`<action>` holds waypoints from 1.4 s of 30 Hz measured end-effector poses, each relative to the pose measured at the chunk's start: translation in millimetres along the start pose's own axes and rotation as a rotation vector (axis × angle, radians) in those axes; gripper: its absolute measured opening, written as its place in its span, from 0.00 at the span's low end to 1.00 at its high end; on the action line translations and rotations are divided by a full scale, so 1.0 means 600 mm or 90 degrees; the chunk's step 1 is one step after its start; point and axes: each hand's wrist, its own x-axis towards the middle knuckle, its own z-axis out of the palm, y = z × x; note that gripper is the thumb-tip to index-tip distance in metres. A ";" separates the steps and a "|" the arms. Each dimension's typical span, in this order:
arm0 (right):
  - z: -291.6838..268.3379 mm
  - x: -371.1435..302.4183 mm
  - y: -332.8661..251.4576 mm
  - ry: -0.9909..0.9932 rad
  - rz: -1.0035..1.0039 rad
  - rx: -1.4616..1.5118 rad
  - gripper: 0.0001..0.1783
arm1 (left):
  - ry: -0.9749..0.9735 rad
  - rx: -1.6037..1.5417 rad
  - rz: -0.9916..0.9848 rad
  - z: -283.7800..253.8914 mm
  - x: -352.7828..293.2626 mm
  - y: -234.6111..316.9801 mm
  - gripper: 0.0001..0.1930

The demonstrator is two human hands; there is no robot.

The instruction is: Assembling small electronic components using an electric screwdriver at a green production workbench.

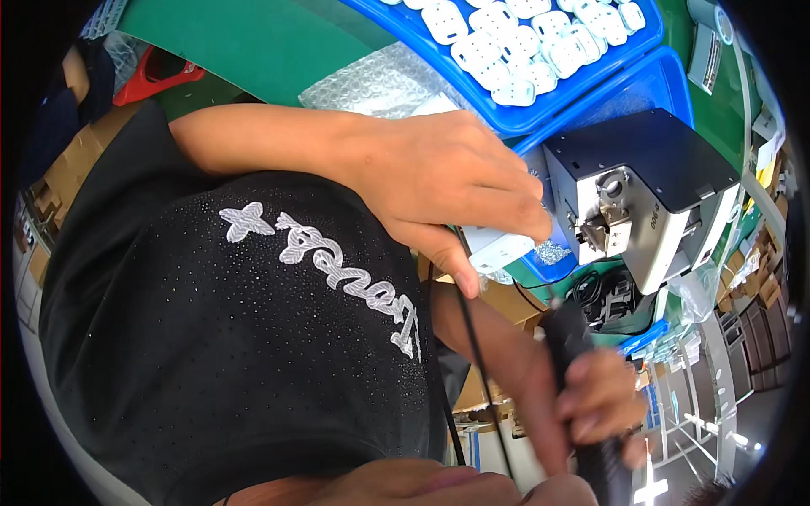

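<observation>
Above-left of the black machine (675, 156) lies a blue tray (506, 123) heaped with white housings (519, 46). Below the machine, the black screwdriver (570, 331), wrapped by the right hand's (601, 398) curled fingers, runs steeply, narrow end upward. Left of the machine, the left hand (456, 173) pinches a white casing (504, 253), hiding its long axis.

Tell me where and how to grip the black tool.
Grip the black tool by its long body, probably best from the side, where the right hand wraps it. Its elongated shape suits a hold across its length, leaving the end toward the white part free.
</observation>
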 end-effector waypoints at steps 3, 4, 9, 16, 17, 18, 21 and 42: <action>0.068 0.009 -0.010 0.012 -0.065 0.024 0.23 | 0.031 0.020 0.012 0.005 -0.005 0.008 0.33; 0.077 0.018 -0.001 0.032 -0.094 0.050 0.16 | 0.032 0.038 0.004 0.010 -0.005 0.002 0.33; 0.115 0.049 0.018 0.034 -0.154 0.065 0.10 | 0.042 0.010 0.006 0.002 -0.002 -0.006 0.33; 0.109 0.066 -0.011 -0.050 0.111 -0.045 0.10 | 0.020 0.032 -0.007 -0.005 -0.003 0.005 0.33; 0.107 0.067 0.000 -0.051 0.115 -0.044 0.10 | 0.022 0.032 -0.011 -0.002 -0.003 0.003 0.33; 0.106 0.067 0.019 -0.066 0.058 0.027 0.10 | 0.033 0.028 -0.002 0.001 -0.003 0.001 0.33; 0.104 0.076 0.038 -0.105 0.017 0.114 0.10 | 0.050 0.024 0.001 0.001 -0.005 0.007 0.33; 0.118 0.072 0.054 -0.070 0.054 0.253 0.05 | 0.007 0.096 -0.060 -0.055 -0.017 0.046 0.10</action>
